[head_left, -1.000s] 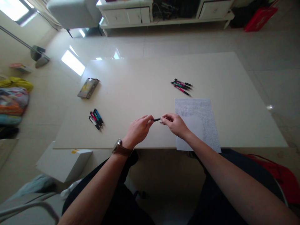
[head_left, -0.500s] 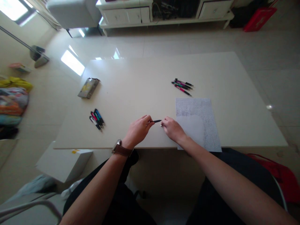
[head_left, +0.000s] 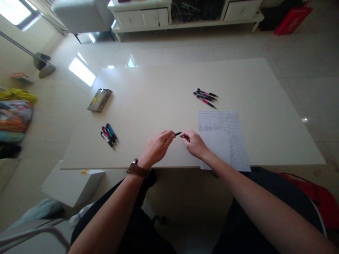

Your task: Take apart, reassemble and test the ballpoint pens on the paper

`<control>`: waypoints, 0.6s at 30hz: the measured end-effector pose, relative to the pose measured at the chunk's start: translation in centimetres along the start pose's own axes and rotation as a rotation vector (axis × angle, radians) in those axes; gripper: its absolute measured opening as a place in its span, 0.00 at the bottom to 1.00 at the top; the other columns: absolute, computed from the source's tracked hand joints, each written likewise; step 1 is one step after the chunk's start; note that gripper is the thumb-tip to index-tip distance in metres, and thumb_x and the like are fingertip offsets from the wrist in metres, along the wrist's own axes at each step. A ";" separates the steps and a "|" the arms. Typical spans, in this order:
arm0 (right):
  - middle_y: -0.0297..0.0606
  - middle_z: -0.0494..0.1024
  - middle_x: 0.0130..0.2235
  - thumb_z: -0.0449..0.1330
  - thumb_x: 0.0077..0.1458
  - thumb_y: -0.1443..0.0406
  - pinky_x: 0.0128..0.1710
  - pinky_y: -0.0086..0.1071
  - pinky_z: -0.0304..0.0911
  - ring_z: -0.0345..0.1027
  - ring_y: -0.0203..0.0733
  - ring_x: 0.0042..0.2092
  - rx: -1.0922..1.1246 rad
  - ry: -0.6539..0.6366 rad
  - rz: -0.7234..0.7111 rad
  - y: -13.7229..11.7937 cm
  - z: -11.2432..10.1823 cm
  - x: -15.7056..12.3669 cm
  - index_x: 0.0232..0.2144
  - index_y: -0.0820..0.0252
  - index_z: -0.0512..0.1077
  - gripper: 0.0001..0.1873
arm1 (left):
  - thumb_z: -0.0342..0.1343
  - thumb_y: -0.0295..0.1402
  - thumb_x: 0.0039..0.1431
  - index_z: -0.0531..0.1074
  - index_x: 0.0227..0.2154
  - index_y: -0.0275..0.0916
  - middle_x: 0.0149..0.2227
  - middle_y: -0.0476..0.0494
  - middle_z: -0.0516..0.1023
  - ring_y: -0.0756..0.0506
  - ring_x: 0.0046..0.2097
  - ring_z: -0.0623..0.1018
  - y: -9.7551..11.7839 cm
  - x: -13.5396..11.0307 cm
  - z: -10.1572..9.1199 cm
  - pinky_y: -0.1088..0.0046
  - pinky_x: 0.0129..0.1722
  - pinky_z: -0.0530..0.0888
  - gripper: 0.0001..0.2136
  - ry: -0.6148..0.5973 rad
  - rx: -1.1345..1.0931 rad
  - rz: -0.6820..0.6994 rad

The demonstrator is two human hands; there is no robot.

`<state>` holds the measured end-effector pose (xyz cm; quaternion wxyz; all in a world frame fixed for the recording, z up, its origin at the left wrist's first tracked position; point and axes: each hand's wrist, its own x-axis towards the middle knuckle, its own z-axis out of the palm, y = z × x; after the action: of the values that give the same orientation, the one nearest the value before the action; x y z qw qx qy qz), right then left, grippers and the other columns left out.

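My left hand (head_left: 159,146), with a brown-strapped watch on its wrist, is closed round a dark pen (head_left: 178,133) above the front part of the white table. The pen's narrow end points right, toward my other hand. My right hand (head_left: 194,143) is pinched right at that end. Its fingertips hide whatever small piece may be between them, and whether they touch the pen I cannot tell. Close by on the right lies a sheet of paper (head_left: 215,144) covered in small writing, partly under my right forearm.
Several pens (head_left: 108,135) lie side by side at the left. Another group of pens (head_left: 206,98) lies behind the paper. A small grey-yellow box (head_left: 100,100) sits near the table's left edge. Below the front left edge stands a white box (head_left: 72,185).
The pen's exposed end has tilted up slightly and shows less length. My right fingers have shifted a little left and up; the small silvery piece seen at them before is now hard to see.
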<state>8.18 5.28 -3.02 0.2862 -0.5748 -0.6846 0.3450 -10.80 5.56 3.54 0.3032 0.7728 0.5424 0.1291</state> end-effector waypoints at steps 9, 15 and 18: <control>0.33 0.74 0.29 0.58 0.53 0.70 0.36 0.33 0.62 0.68 0.38 0.33 0.142 0.061 0.046 -1.1 -1.0 -0.2 0.30 0.58 0.71 0.03 | 0.51 0.45 0.65 0.69 0.34 0.43 0.25 0.53 0.68 0.50 0.28 0.64 0.2 0.3 0.2 0.73 0.29 0.57 0.12 0.001 -0.079 -0.064; 0.34 0.76 0.28 0.63 0.53 0.63 0.32 0.33 0.64 0.69 0.39 0.31 0.307 0.116 0.129 -0.7 -1.5 -0.1 0.29 0.57 0.72 0.05 | 0.41 0.47 0.69 0.71 0.29 0.42 0.27 0.50 0.71 0.48 0.31 0.68 0.1 0.3 0.4 0.72 0.32 0.61 0.21 0.002 -0.087 -0.068; 0.34 0.75 0.27 0.65 0.54 0.58 0.31 0.33 0.64 0.68 0.39 0.30 0.383 0.138 0.142 -0.5 -1.5 0.0 0.27 0.58 0.71 0.10 | 0.39 0.48 0.70 0.73 0.30 0.41 0.27 0.50 0.71 0.48 0.31 0.69 0.1 0.4 0.5 0.71 0.32 0.61 0.23 -0.007 -0.101 -0.095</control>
<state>9.08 5.46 -1.71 0.4112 -0.5790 -0.5430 0.4481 -10.32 5.75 3.15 0.3494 0.7303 0.5704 0.1389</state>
